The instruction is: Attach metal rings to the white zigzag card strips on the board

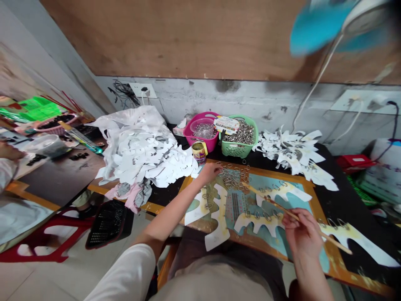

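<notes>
My left hand point(210, 171) reaches forward to a loose heap of metal rings point(233, 175) on the work board point(308, 186), its fingers curled at the heap's edge. My right hand point(301, 234) pinches a thin wooden stick point(272, 201) that slants up and left toward the rings. White cut-out paper shapes point(219, 217) lie on the board, several with rings set along their edges.
A pink basket point(191, 136) and a green basket point(254, 138) of metal parts stand at the back, a small tin point(199, 152) in front. Piles of white cut-outs point(144, 154) lie left and back right point(294, 152). Another person's sleeve point(6, 169) shows far left.
</notes>
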Tool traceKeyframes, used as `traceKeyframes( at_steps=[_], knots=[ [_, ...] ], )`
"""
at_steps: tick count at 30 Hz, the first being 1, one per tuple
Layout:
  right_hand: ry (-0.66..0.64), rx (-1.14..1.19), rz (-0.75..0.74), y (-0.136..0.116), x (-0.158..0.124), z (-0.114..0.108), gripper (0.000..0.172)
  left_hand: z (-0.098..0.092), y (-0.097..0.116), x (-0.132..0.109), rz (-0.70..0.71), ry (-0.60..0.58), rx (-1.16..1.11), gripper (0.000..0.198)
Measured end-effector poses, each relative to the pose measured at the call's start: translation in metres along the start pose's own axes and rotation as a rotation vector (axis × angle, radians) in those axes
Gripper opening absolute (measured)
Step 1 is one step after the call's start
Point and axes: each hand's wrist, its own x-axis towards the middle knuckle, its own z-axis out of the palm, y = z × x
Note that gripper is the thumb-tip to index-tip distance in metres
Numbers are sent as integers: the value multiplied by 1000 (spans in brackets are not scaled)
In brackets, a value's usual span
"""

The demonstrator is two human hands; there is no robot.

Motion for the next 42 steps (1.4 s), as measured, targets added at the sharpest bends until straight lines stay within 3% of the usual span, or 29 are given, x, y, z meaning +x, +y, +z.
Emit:
traceKeyframes(
  at_steps=[5,9,15,21,30,37,42],
  knots=[
    [-16,9,-9,-3,0,-2,10,-5,7,-9,-17,-38,-50,28],
    [-29,1,-26,-6,-2,-5,9,-8,9,-17,12,-122,-83,20],
    [0,30,-15,-5,-3,-3,14,-5,17,-32,32,-253,-129,24],
    [3,18,9,-3,-3,1,13,-3,31,-38,1,-302,-178,9],
    [7,35,9,-5,-5,0,12,1,28,-43,-20,-406,-331,17],
    [10,58,15,-4,-6,0,10,-4,62,-62,175,-604,-366,12],
    [26,34,20,-4,-7,-1,11,5,83,-81,369,-723,-253,14]
  ],
)
